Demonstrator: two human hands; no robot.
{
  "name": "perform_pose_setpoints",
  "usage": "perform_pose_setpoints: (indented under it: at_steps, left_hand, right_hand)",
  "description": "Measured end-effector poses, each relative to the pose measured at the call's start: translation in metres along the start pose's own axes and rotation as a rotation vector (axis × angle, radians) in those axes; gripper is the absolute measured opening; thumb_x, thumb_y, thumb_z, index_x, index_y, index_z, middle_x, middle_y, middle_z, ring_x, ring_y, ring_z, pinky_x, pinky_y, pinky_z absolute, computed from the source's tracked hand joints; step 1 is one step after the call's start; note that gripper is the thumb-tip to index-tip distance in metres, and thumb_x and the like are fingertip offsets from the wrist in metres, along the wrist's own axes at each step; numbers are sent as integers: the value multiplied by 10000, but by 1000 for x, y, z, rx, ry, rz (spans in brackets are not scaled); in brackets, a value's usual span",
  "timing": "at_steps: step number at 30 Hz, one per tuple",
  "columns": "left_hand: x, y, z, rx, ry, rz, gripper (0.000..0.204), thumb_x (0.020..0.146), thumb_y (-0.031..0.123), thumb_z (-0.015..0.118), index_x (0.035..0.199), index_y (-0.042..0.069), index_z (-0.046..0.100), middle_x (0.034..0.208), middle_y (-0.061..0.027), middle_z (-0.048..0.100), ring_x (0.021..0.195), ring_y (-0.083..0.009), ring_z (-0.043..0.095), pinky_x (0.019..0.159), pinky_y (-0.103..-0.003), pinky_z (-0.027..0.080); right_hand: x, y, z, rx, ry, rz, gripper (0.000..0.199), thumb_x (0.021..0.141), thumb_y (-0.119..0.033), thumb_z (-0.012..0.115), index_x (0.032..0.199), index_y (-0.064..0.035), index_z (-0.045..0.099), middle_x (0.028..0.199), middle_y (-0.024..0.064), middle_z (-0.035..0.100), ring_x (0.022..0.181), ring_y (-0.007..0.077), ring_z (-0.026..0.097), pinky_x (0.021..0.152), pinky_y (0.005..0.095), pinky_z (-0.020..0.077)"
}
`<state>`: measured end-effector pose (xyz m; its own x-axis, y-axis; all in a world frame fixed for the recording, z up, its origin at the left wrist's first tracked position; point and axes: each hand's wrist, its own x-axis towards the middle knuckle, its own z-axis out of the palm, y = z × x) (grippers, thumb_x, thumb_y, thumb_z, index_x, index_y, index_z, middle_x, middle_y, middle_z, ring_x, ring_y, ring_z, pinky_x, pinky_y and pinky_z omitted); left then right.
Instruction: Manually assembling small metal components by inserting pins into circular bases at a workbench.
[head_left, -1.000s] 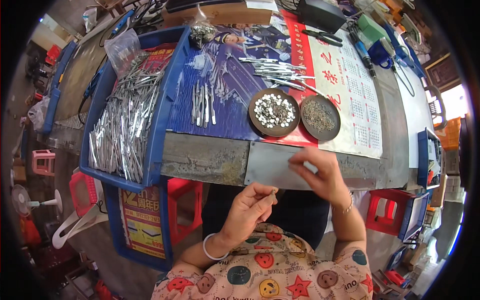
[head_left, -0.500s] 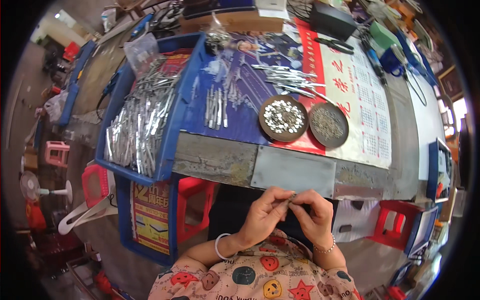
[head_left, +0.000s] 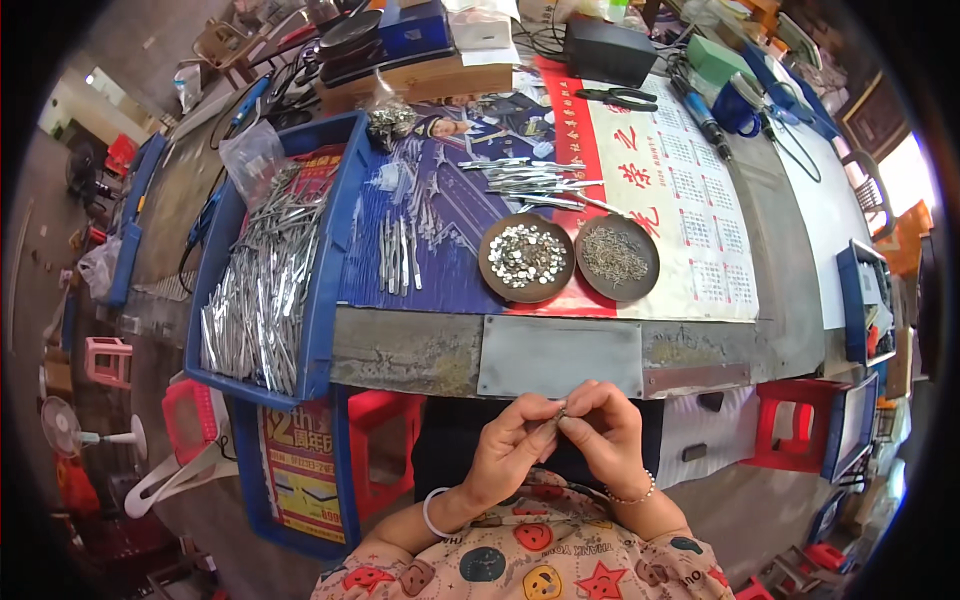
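Note:
Just in front of the table's near edge, my left hand (head_left: pixel 512 455) and my right hand (head_left: pixel 606 435) meet fingertip to fingertip. Both are closed in a pinch around a tiny greyish piece (head_left: pixel 561 414), too small to name and mostly covered by the fingers. Beyond them a flat grey metal plate (head_left: pixel 560 355) lies on the table edge. Two brown round dishes stand side by side past it: the left dish (head_left: pixel 489 285) holds small shiny discs (head_left: pixel 526 254), the right dish (head_left: pixel 649 268) many tiny brownish metal parts (head_left: pixel 612 253).
At left, a blue bin (head_left: pixel 328 285) is heaped with slim silvery metal pieces (head_left: pixel 260 295). More such pieces lie in a pile (head_left: pixel 530 178) behind the dishes and in a short row (head_left: pixel 400 258). Pliers (head_left: pixel 618 98) rest farther back. Red stools (head_left: pixel 385 450) stand below the table.
The whole view has shifted a little, so the table and dishes appear farther left and lower. My hands stay together in the same pinch, with only slight finger movement.

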<state>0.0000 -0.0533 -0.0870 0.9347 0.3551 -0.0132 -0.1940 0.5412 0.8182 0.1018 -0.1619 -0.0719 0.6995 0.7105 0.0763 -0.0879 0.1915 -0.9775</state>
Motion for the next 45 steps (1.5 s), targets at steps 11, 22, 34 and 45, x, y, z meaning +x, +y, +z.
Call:
perform_pose_setpoints:
  at_steps: [11, 22, 34, 45]
  left_hand:
    - [1, -12, 8, 491, 80, 321, 255, 914, -61, 501, 1153, 29, 505, 978, -70, 475, 693, -82, 470, 579, -190, 402]
    - [10, -9, 17, 846, 239, 675, 334, 851, -57, 588, 1173, 27, 562, 920, -110, 537, 761, -206, 530, 619, -271, 450]
    - [8, -10, 13, 647, 292, 585, 297, 858, -66, 579, 1141, 27, 566, 941, -117, 547, 778, -202, 542, 644, -266, 452]
    - [11, -9, 20, 605, 238, 687, 325, 874, -62, 529, 1186, 29, 533, 980, -122, 535, 812, -231, 555, 692, -286, 459]
  right_hand:
    - [-4, 5, 9, 184, 142, 91, 108, 795, 16, 678, 866, 16, 597, 909, 110, 627, 840, 178, 592, 781, 282, 482]
    - [-2, -5, 27, -380, 295, -264, 156, 770, 76, 632, 916, 29, 656, 959, 186, 680, 855, 226, 672, 776, 284, 523]
    - [3, -11, 29, -279, 196, -43, 169, 795, 68, 567, 939, 56, 655, 946, 166, 687, 883, 225, 661, 801, 284, 500]
    - [-7, -8, 42, -544, 416, -159, 110, 875, -5, 541, 908, 45, 633, 883, 138, 672, 803, 203, 632, 755, 289, 487]
